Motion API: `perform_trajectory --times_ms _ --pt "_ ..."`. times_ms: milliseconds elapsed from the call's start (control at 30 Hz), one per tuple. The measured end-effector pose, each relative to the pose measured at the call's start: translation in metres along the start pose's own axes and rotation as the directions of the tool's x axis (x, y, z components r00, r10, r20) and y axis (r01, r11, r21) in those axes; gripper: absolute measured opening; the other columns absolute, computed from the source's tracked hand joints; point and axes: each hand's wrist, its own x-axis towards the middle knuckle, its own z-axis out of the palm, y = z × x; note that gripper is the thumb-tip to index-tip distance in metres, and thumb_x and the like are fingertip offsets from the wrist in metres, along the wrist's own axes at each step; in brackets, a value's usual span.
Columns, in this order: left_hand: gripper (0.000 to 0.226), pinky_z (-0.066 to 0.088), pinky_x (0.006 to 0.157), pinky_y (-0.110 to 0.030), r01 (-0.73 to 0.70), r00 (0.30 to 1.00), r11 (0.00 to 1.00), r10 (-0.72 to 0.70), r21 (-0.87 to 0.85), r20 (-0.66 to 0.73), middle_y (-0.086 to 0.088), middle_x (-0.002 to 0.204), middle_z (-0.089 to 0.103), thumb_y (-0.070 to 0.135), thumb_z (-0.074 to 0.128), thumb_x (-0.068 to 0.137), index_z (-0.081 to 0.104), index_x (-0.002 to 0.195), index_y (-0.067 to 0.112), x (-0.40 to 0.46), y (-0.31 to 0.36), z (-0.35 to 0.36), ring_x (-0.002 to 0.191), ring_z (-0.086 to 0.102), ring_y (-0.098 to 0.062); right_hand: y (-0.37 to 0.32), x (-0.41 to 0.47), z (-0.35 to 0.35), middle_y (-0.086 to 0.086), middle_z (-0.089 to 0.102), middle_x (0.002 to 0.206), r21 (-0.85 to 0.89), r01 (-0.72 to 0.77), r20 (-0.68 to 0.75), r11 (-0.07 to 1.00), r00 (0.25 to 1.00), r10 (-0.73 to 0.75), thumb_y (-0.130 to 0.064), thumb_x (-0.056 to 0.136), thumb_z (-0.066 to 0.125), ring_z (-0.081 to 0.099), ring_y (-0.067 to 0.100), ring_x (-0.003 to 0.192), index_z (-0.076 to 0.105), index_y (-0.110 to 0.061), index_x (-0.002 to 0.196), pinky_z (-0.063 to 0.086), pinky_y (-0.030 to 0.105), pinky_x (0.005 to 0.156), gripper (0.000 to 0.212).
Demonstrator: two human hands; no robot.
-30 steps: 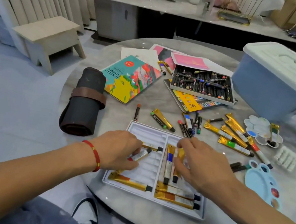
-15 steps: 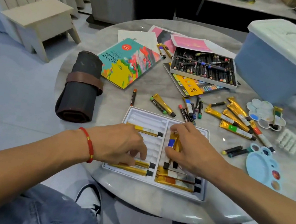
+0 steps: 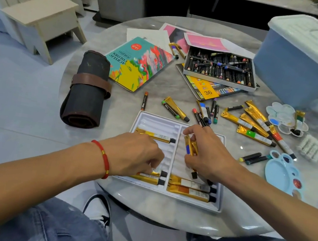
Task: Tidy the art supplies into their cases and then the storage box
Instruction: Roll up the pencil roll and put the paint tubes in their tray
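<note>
A white slotted paint tray [image 3: 160, 120] lies at the table's near edge with several gold paint tubes in it. My right hand [image 3: 208, 155] grips two gold tubes [image 3: 191, 146], one with a blue band, over the tray's right half. My left hand [image 3: 138, 154] has curled fingertips on a tube [image 3: 158, 173] low in the left half. Another tube [image 3: 155, 136] lies higher in that half. More gold tubes [image 3: 255, 123] lie loose to the right. The oil pastel box [image 3: 220, 67] sits open behind them. The blue storage box [image 3: 309, 60] stands shut at the far right.
A rolled dark brush case [image 3: 88, 90] lies left of the tray, beside the acrylic set's lid [image 3: 138, 63]. Loose pastels [image 3: 207, 113] lie behind the tray. Two palettes [image 3: 287, 117] [image 3: 283, 173] and a white strip [image 3: 312, 147] sit at the right. A wooden stool [image 3: 43, 16] stands on the floor.
My left hand moved toward me and set its tube into a low slot of the left half. My right hand kept its two tubes and shifted slightly. The camera tilted down.
</note>
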Motion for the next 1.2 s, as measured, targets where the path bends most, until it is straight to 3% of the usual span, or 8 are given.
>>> perform_trajectory --times_ms 133,267,433,600,733,833,1000,1200 --pt "0.017 0.049 0.076 -0.031 -0.048 0.999 0.998 0.047 -0.027 -0.021 0.009 0.094 0.063 0.029 0.064 0.094 0.068 0.11 0.029 -0.001 -0.002 -0.003 0.08 0.049 -0.008 0.001 0.002 -0.001 -0.002 0.053 0.114 0.018 -0.001 0.019 1.0 1.0 0.0 -0.011 0.088 0.071 0.055 0.016 0.097 0.043 -0.031 0.134 0.047 0.03 0.08 0.057" --pt "0.016 0.051 0.076 -0.028 -0.084 0.995 0.995 0.081 -0.054 -0.066 0.007 0.094 0.068 0.03 0.066 0.092 0.077 0.103 0.023 -0.005 -0.002 -0.001 0.077 0.051 -0.006 0.001 0.001 -0.001 -0.003 0.054 0.101 0.06 0.022 0.038 0.998 0.999 -0.024 -0.007 0.091 0.065 0.053 0.013 0.088 0.044 -0.03 0.133 0.051 0.035 0.081 0.052" --pt "0.038 0.049 0.067 -0.028 -0.065 0.995 0.997 0.067 0.028 -0.068 0.008 0.085 0.059 0.058 0.062 0.087 0.076 0.092 0.023 -0.009 0.008 0.003 0.075 0.049 -0.009 0.001 0.002 -0.002 -0.007 0.054 0.1 0.101 0.038 0.04 0.994 0.998 -0.042 -0.007 0.09 0.065 0.055 0.01 0.086 0.045 -0.032 0.131 0.051 0.033 0.08 0.051" --pt "0.03 0.043 0.058 -0.037 -0.173 0.979 0.957 0.193 0.234 -0.064 0.0 0.08 0.037 0.033 0.052 0.097 0.053 0.072 0.015 -0.017 0.023 0.01 0.072 0.045 -0.022 0.0 0.001 0.002 -0.005 0.056 0.103 0.114 0.049 0.013 0.992 0.999 -0.051 -0.009 0.091 0.065 0.056 0.01 0.086 0.046 -0.034 0.129 0.052 0.034 0.079 0.049" --pt "0.021 0.046 0.052 -0.036 -0.2 0.975 0.925 0.219 0.322 -0.023 -0.004 0.073 0.044 0.022 0.067 0.081 0.058 0.063 0.016 -0.022 0.03 0.015 0.062 0.04 -0.021 0.0 0.0 -0.002 -0.01 0.054 0.092 0.149 0.029 0.018 0.988 0.999 -0.032 -0.009 0.09 0.068 0.055 0.008 0.077 0.049 -0.033 0.128 0.043 0.019 0.065 0.049" --pt "0.024 0.046 0.056 -0.035 -0.118 0.984 0.961 0.147 0.251 -0.099 -0.002 0.077 0.045 0.032 0.056 0.088 0.06 0.071 0.016 -0.021 0.028 0.014 0.066 0.045 -0.021 -0.001 -0.001 -0.005 -0.007 0.055 0.09 0.209 0.011 0.028 0.978 0.999 -0.017 -0.008 0.088 0.069 0.055 0.008 0.075 0.052 -0.033 0.125 0.048 0.023 0.066 0.048" --pt "0.028 0.052 0.082 -0.038 0.013 0.988 0.999 -0.019 -0.04 -0.15 0.005 0.107 0.058 0.04 0.051 0.098 0.067 0.114 0.024 -0.019 0.016 0.017 0.099 0.056 -0.016 0.0 0.003 -0.018 0.002 0.063 0.084 0.489 -0.115 0.054 0.865 0.993 0.102 -0.003 0.087 0.07 0.061 0.018 0.072 0.065 -0.029 0.107 0.054 0.033 0.063 0.033" --pt "0.022 0.048 0.084 -0.025 0.127 0.977 0.974 -0.155 -0.186 -0.145 0.011 0.104 0.057 0.034 0.067 0.092 0.068 0.111 0.024 -0.013 0.017 0.022 0.093 0.05 -0.007 -0.007 -0.006 -0.04 0.009 0.066 0.078 0.657 -0.134 0.086 0.742 0.991 0.104 0.002 0.088 0.069 0.045 0.005 0.046 0.075 -0.021 0.105 0.034 0.021 0.043 0.029"
